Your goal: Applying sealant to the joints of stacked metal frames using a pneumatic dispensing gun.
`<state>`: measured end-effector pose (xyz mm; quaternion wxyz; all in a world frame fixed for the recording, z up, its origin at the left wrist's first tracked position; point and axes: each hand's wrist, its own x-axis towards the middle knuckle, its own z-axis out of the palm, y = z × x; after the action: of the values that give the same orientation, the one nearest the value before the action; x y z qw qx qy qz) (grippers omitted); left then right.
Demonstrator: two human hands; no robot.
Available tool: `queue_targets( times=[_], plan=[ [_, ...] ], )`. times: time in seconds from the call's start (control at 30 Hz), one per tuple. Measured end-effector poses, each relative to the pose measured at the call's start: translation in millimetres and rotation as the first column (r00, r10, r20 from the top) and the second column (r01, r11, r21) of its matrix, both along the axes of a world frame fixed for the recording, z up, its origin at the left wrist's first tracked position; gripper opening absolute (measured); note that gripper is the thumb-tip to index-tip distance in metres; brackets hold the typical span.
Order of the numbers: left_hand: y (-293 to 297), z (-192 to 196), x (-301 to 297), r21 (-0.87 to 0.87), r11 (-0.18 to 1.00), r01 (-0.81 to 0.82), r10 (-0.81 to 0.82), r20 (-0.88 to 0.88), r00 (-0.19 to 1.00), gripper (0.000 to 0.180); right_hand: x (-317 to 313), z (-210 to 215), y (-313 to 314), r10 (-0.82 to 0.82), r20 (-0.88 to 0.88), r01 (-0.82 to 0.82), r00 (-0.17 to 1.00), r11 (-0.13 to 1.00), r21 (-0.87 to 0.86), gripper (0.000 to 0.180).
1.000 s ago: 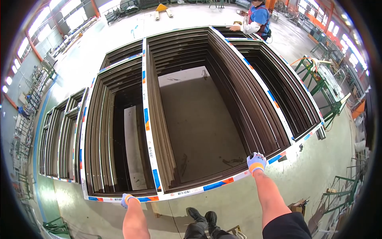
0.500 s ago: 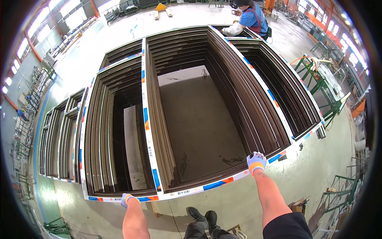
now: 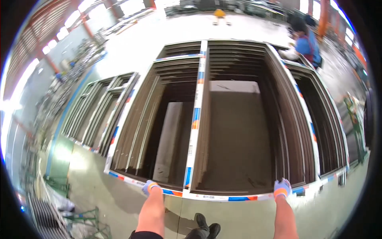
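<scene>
Dark metal frames lie stacked on the floor. The left hand and right hand, both gloved, curl over the near rail of the top frame. It looks gripped but not yet lifted off the stack.

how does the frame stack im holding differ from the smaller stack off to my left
The held frame stack is wider, split by a centre bar, and both gloved hands, left hand and right hand, grip its near edge. The smaller stack is narrower and untouched. Both hold dark brown frames edged in white film with blue and orange marks.
</scene>
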<state>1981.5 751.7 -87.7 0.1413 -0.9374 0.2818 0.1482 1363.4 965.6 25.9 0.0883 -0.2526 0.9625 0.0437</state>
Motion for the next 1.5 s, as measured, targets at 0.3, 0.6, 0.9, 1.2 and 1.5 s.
queue_targets(
  times=[0.3,0.6,0.9,1.2,1.5],
  plan=[
    [-0.2,67.6,-5.4,-0.512,0.543,-0.666,0.689,-0.183,0.702,0.037,49.9,34.9,-7.3,0.119,0.15,-0.124,0.981,0.992,0.025,0.053],
    [-1.4,63.7,-22.5,-0.492,0.564,-0.663,0.672,-0.192,0.715,0.031,26.8,24.2,-0.3,0.103,0.07,-0.107,0.992,0.993,0.046,0.057],
    [-2.7,69.3,-24.1,-0.494,0.56,-0.665,0.656,-0.224,0.72,0.036,27.7,19.6,3.9,0.125,0.012,-0.125,0.992,0.992,0.012,0.056],
    [-1.5,63.6,-19.6,-0.505,0.544,-0.67,0.66,-0.237,0.713,0.037,25.3,16.7,1.3,0.112,0.035,-0.113,0.993,0.993,0.029,0.055],
    [-5.8,67.3,-31.2,-0.476,0.536,-0.697,0.65,-0.294,0.701,0.037,-35.2,-58.4,22.5,0.107,-0.077,-0.116,0.991,0.985,-0.131,0.038]
  ],
)
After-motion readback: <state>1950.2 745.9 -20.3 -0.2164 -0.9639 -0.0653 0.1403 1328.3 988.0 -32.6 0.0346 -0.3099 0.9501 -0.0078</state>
